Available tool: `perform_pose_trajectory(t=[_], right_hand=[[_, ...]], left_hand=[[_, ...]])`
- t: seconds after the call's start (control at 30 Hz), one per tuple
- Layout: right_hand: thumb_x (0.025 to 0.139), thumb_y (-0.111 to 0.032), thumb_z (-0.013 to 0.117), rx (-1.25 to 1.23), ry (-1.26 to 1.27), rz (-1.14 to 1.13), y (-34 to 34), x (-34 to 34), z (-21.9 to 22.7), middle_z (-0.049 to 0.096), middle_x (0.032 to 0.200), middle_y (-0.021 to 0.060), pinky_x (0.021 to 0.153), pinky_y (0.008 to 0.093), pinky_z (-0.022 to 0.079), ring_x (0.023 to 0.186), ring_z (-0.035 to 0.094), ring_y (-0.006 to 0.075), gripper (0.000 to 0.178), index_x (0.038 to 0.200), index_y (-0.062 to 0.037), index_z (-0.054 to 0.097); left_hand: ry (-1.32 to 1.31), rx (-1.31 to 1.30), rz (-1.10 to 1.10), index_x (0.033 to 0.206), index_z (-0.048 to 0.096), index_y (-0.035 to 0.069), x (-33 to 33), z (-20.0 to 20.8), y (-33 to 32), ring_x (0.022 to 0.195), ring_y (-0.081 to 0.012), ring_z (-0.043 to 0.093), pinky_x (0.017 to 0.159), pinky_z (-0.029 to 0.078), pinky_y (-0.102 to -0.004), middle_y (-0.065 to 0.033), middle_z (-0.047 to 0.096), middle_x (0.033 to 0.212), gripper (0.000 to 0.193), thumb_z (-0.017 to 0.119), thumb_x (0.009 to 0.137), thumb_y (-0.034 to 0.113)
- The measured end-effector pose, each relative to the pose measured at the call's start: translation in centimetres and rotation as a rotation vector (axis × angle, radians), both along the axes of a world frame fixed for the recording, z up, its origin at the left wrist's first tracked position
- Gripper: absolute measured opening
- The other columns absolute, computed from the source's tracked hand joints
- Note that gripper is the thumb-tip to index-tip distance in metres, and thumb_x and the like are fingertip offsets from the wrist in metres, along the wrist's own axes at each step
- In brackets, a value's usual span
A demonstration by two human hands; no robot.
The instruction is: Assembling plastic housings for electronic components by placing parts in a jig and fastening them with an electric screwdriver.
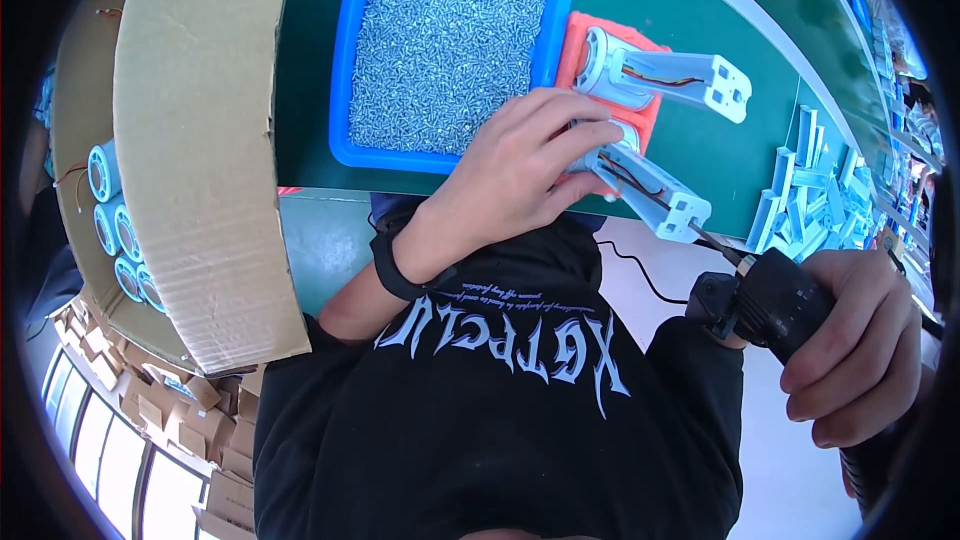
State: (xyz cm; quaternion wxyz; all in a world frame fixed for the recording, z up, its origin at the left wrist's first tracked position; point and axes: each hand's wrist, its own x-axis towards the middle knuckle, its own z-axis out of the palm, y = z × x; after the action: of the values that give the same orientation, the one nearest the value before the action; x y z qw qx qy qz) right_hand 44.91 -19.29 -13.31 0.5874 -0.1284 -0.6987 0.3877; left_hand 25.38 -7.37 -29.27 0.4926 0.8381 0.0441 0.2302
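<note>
My left hand (530, 155) is closed on a pale plastic housing (650, 190), its fingers over the rounded end. Thin coloured wires run along the open channel of its long arm. In my right hand (860, 340) is a black electric screwdriver (785, 305), held at a slant. Its bit reaches the squared end of the housing's arm, where holes show; whether a screw sits at the tip is too small to tell. A second housing (685, 75) of the same kind lies just beyond, in a red-orange holder (572, 45).
A blue tray (345, 90) full of small silver screws (450, 40) stands on the green table (305, 70). Pale plastic pieces (810, 200) are heaped at the right. At the left, a cardboard box (205, 140) contains several round housings (105, 175). A black cable (640, 265) hangs below the table edge.
</note>
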Motion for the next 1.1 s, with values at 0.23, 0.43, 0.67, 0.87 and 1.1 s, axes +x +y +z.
perform_pose_trajectory(t=[0.23,0.43,0.67,0.87,1.1], right_hand=[[0.069,-0.002,0.077,0.01,-0.07,-0.094,-0.1,-0.8,0.1,0.068,0.079,0.0091,0.067,0.026,0.06,0.065,0.068,0.0167,0.021,0.084,-0.0047,0.062],[0.072,-0.001,0.074,0.06,0.055,-0.009,1.5,-1.8,-0.3,0.066,0.079,0.0092,0.064,0.0266,0.06,0.063,0.067,0.0178,0.028,0.096,-0.0044,0.06],[0.08,-0.004,0.068,0.091,0.152,-0.063,1.8,-2.5,-0.5,0.065,0.079,0.0098,0.059,0.0278,0.06,0.062,0.067,0.0188,0.028,0.106,-0.0054,0.058],[0.085,-0.002,0.06,0.107,0.201,-0.053,2.3,-3.3,-0.7,0.064,0.078,0.0109,0.055,0.027,0.058,0.06,0.066,0.018,0.022,0.107,-0.0038,0.056],[0.087,-0.003,0.058,0.069,0.182,0.027,2.9,-3.6,-0.9,0.064,0.076,0.0117,0.051,0.0266,0.056,0.057,0.065,0.0182,0.023,0.109,-0.0023,0.053]], left_hand=[[-0.018,-0.031,0.031,0.103,0.062,0.009,0.1,-0.2,-0.2,0.101,-0.027,0.055,0.084,0.047,-0.0382,-0.0054,0.058,0.106,0.044,0.078,0.062,0.007],[-0.041,-0.056,0.057,0.101,0.064,0.009,0.3,-0.5,-0.4,0.099,-0.0268,0.055,0.082,0.048,-0.0379,-0.0048,0.058,0.104,0.045,0.079,0.058,0.005],[-0.064,-0.082,0.074,0.099,0.065,0.009,0.5,-0.9,-0.6,0.099,-0.0268,0.056,0.081,0.048,-0.0377,-0.0047,0.058,0.104,0.045,0.079,0.057,0.004],[-0.073,-0.084,0.083,0.099,0.065,0.009,0.5,-0.8,-0.6,0.098,-0.0266,0.056,0.081,0.048,-0.0378,-0.0045,0.058,0.103,0.045,0.079,0.057,0.004],[-0.057,-0.107,0.077,0.1,0.068,0.01,0.1,-0.8,-0.7,0.099,-0.0262,0.058,0.084,0.048,-0.0373,-0.0053,0.062,0.104,0.048,0.08,0.054,0.002]])
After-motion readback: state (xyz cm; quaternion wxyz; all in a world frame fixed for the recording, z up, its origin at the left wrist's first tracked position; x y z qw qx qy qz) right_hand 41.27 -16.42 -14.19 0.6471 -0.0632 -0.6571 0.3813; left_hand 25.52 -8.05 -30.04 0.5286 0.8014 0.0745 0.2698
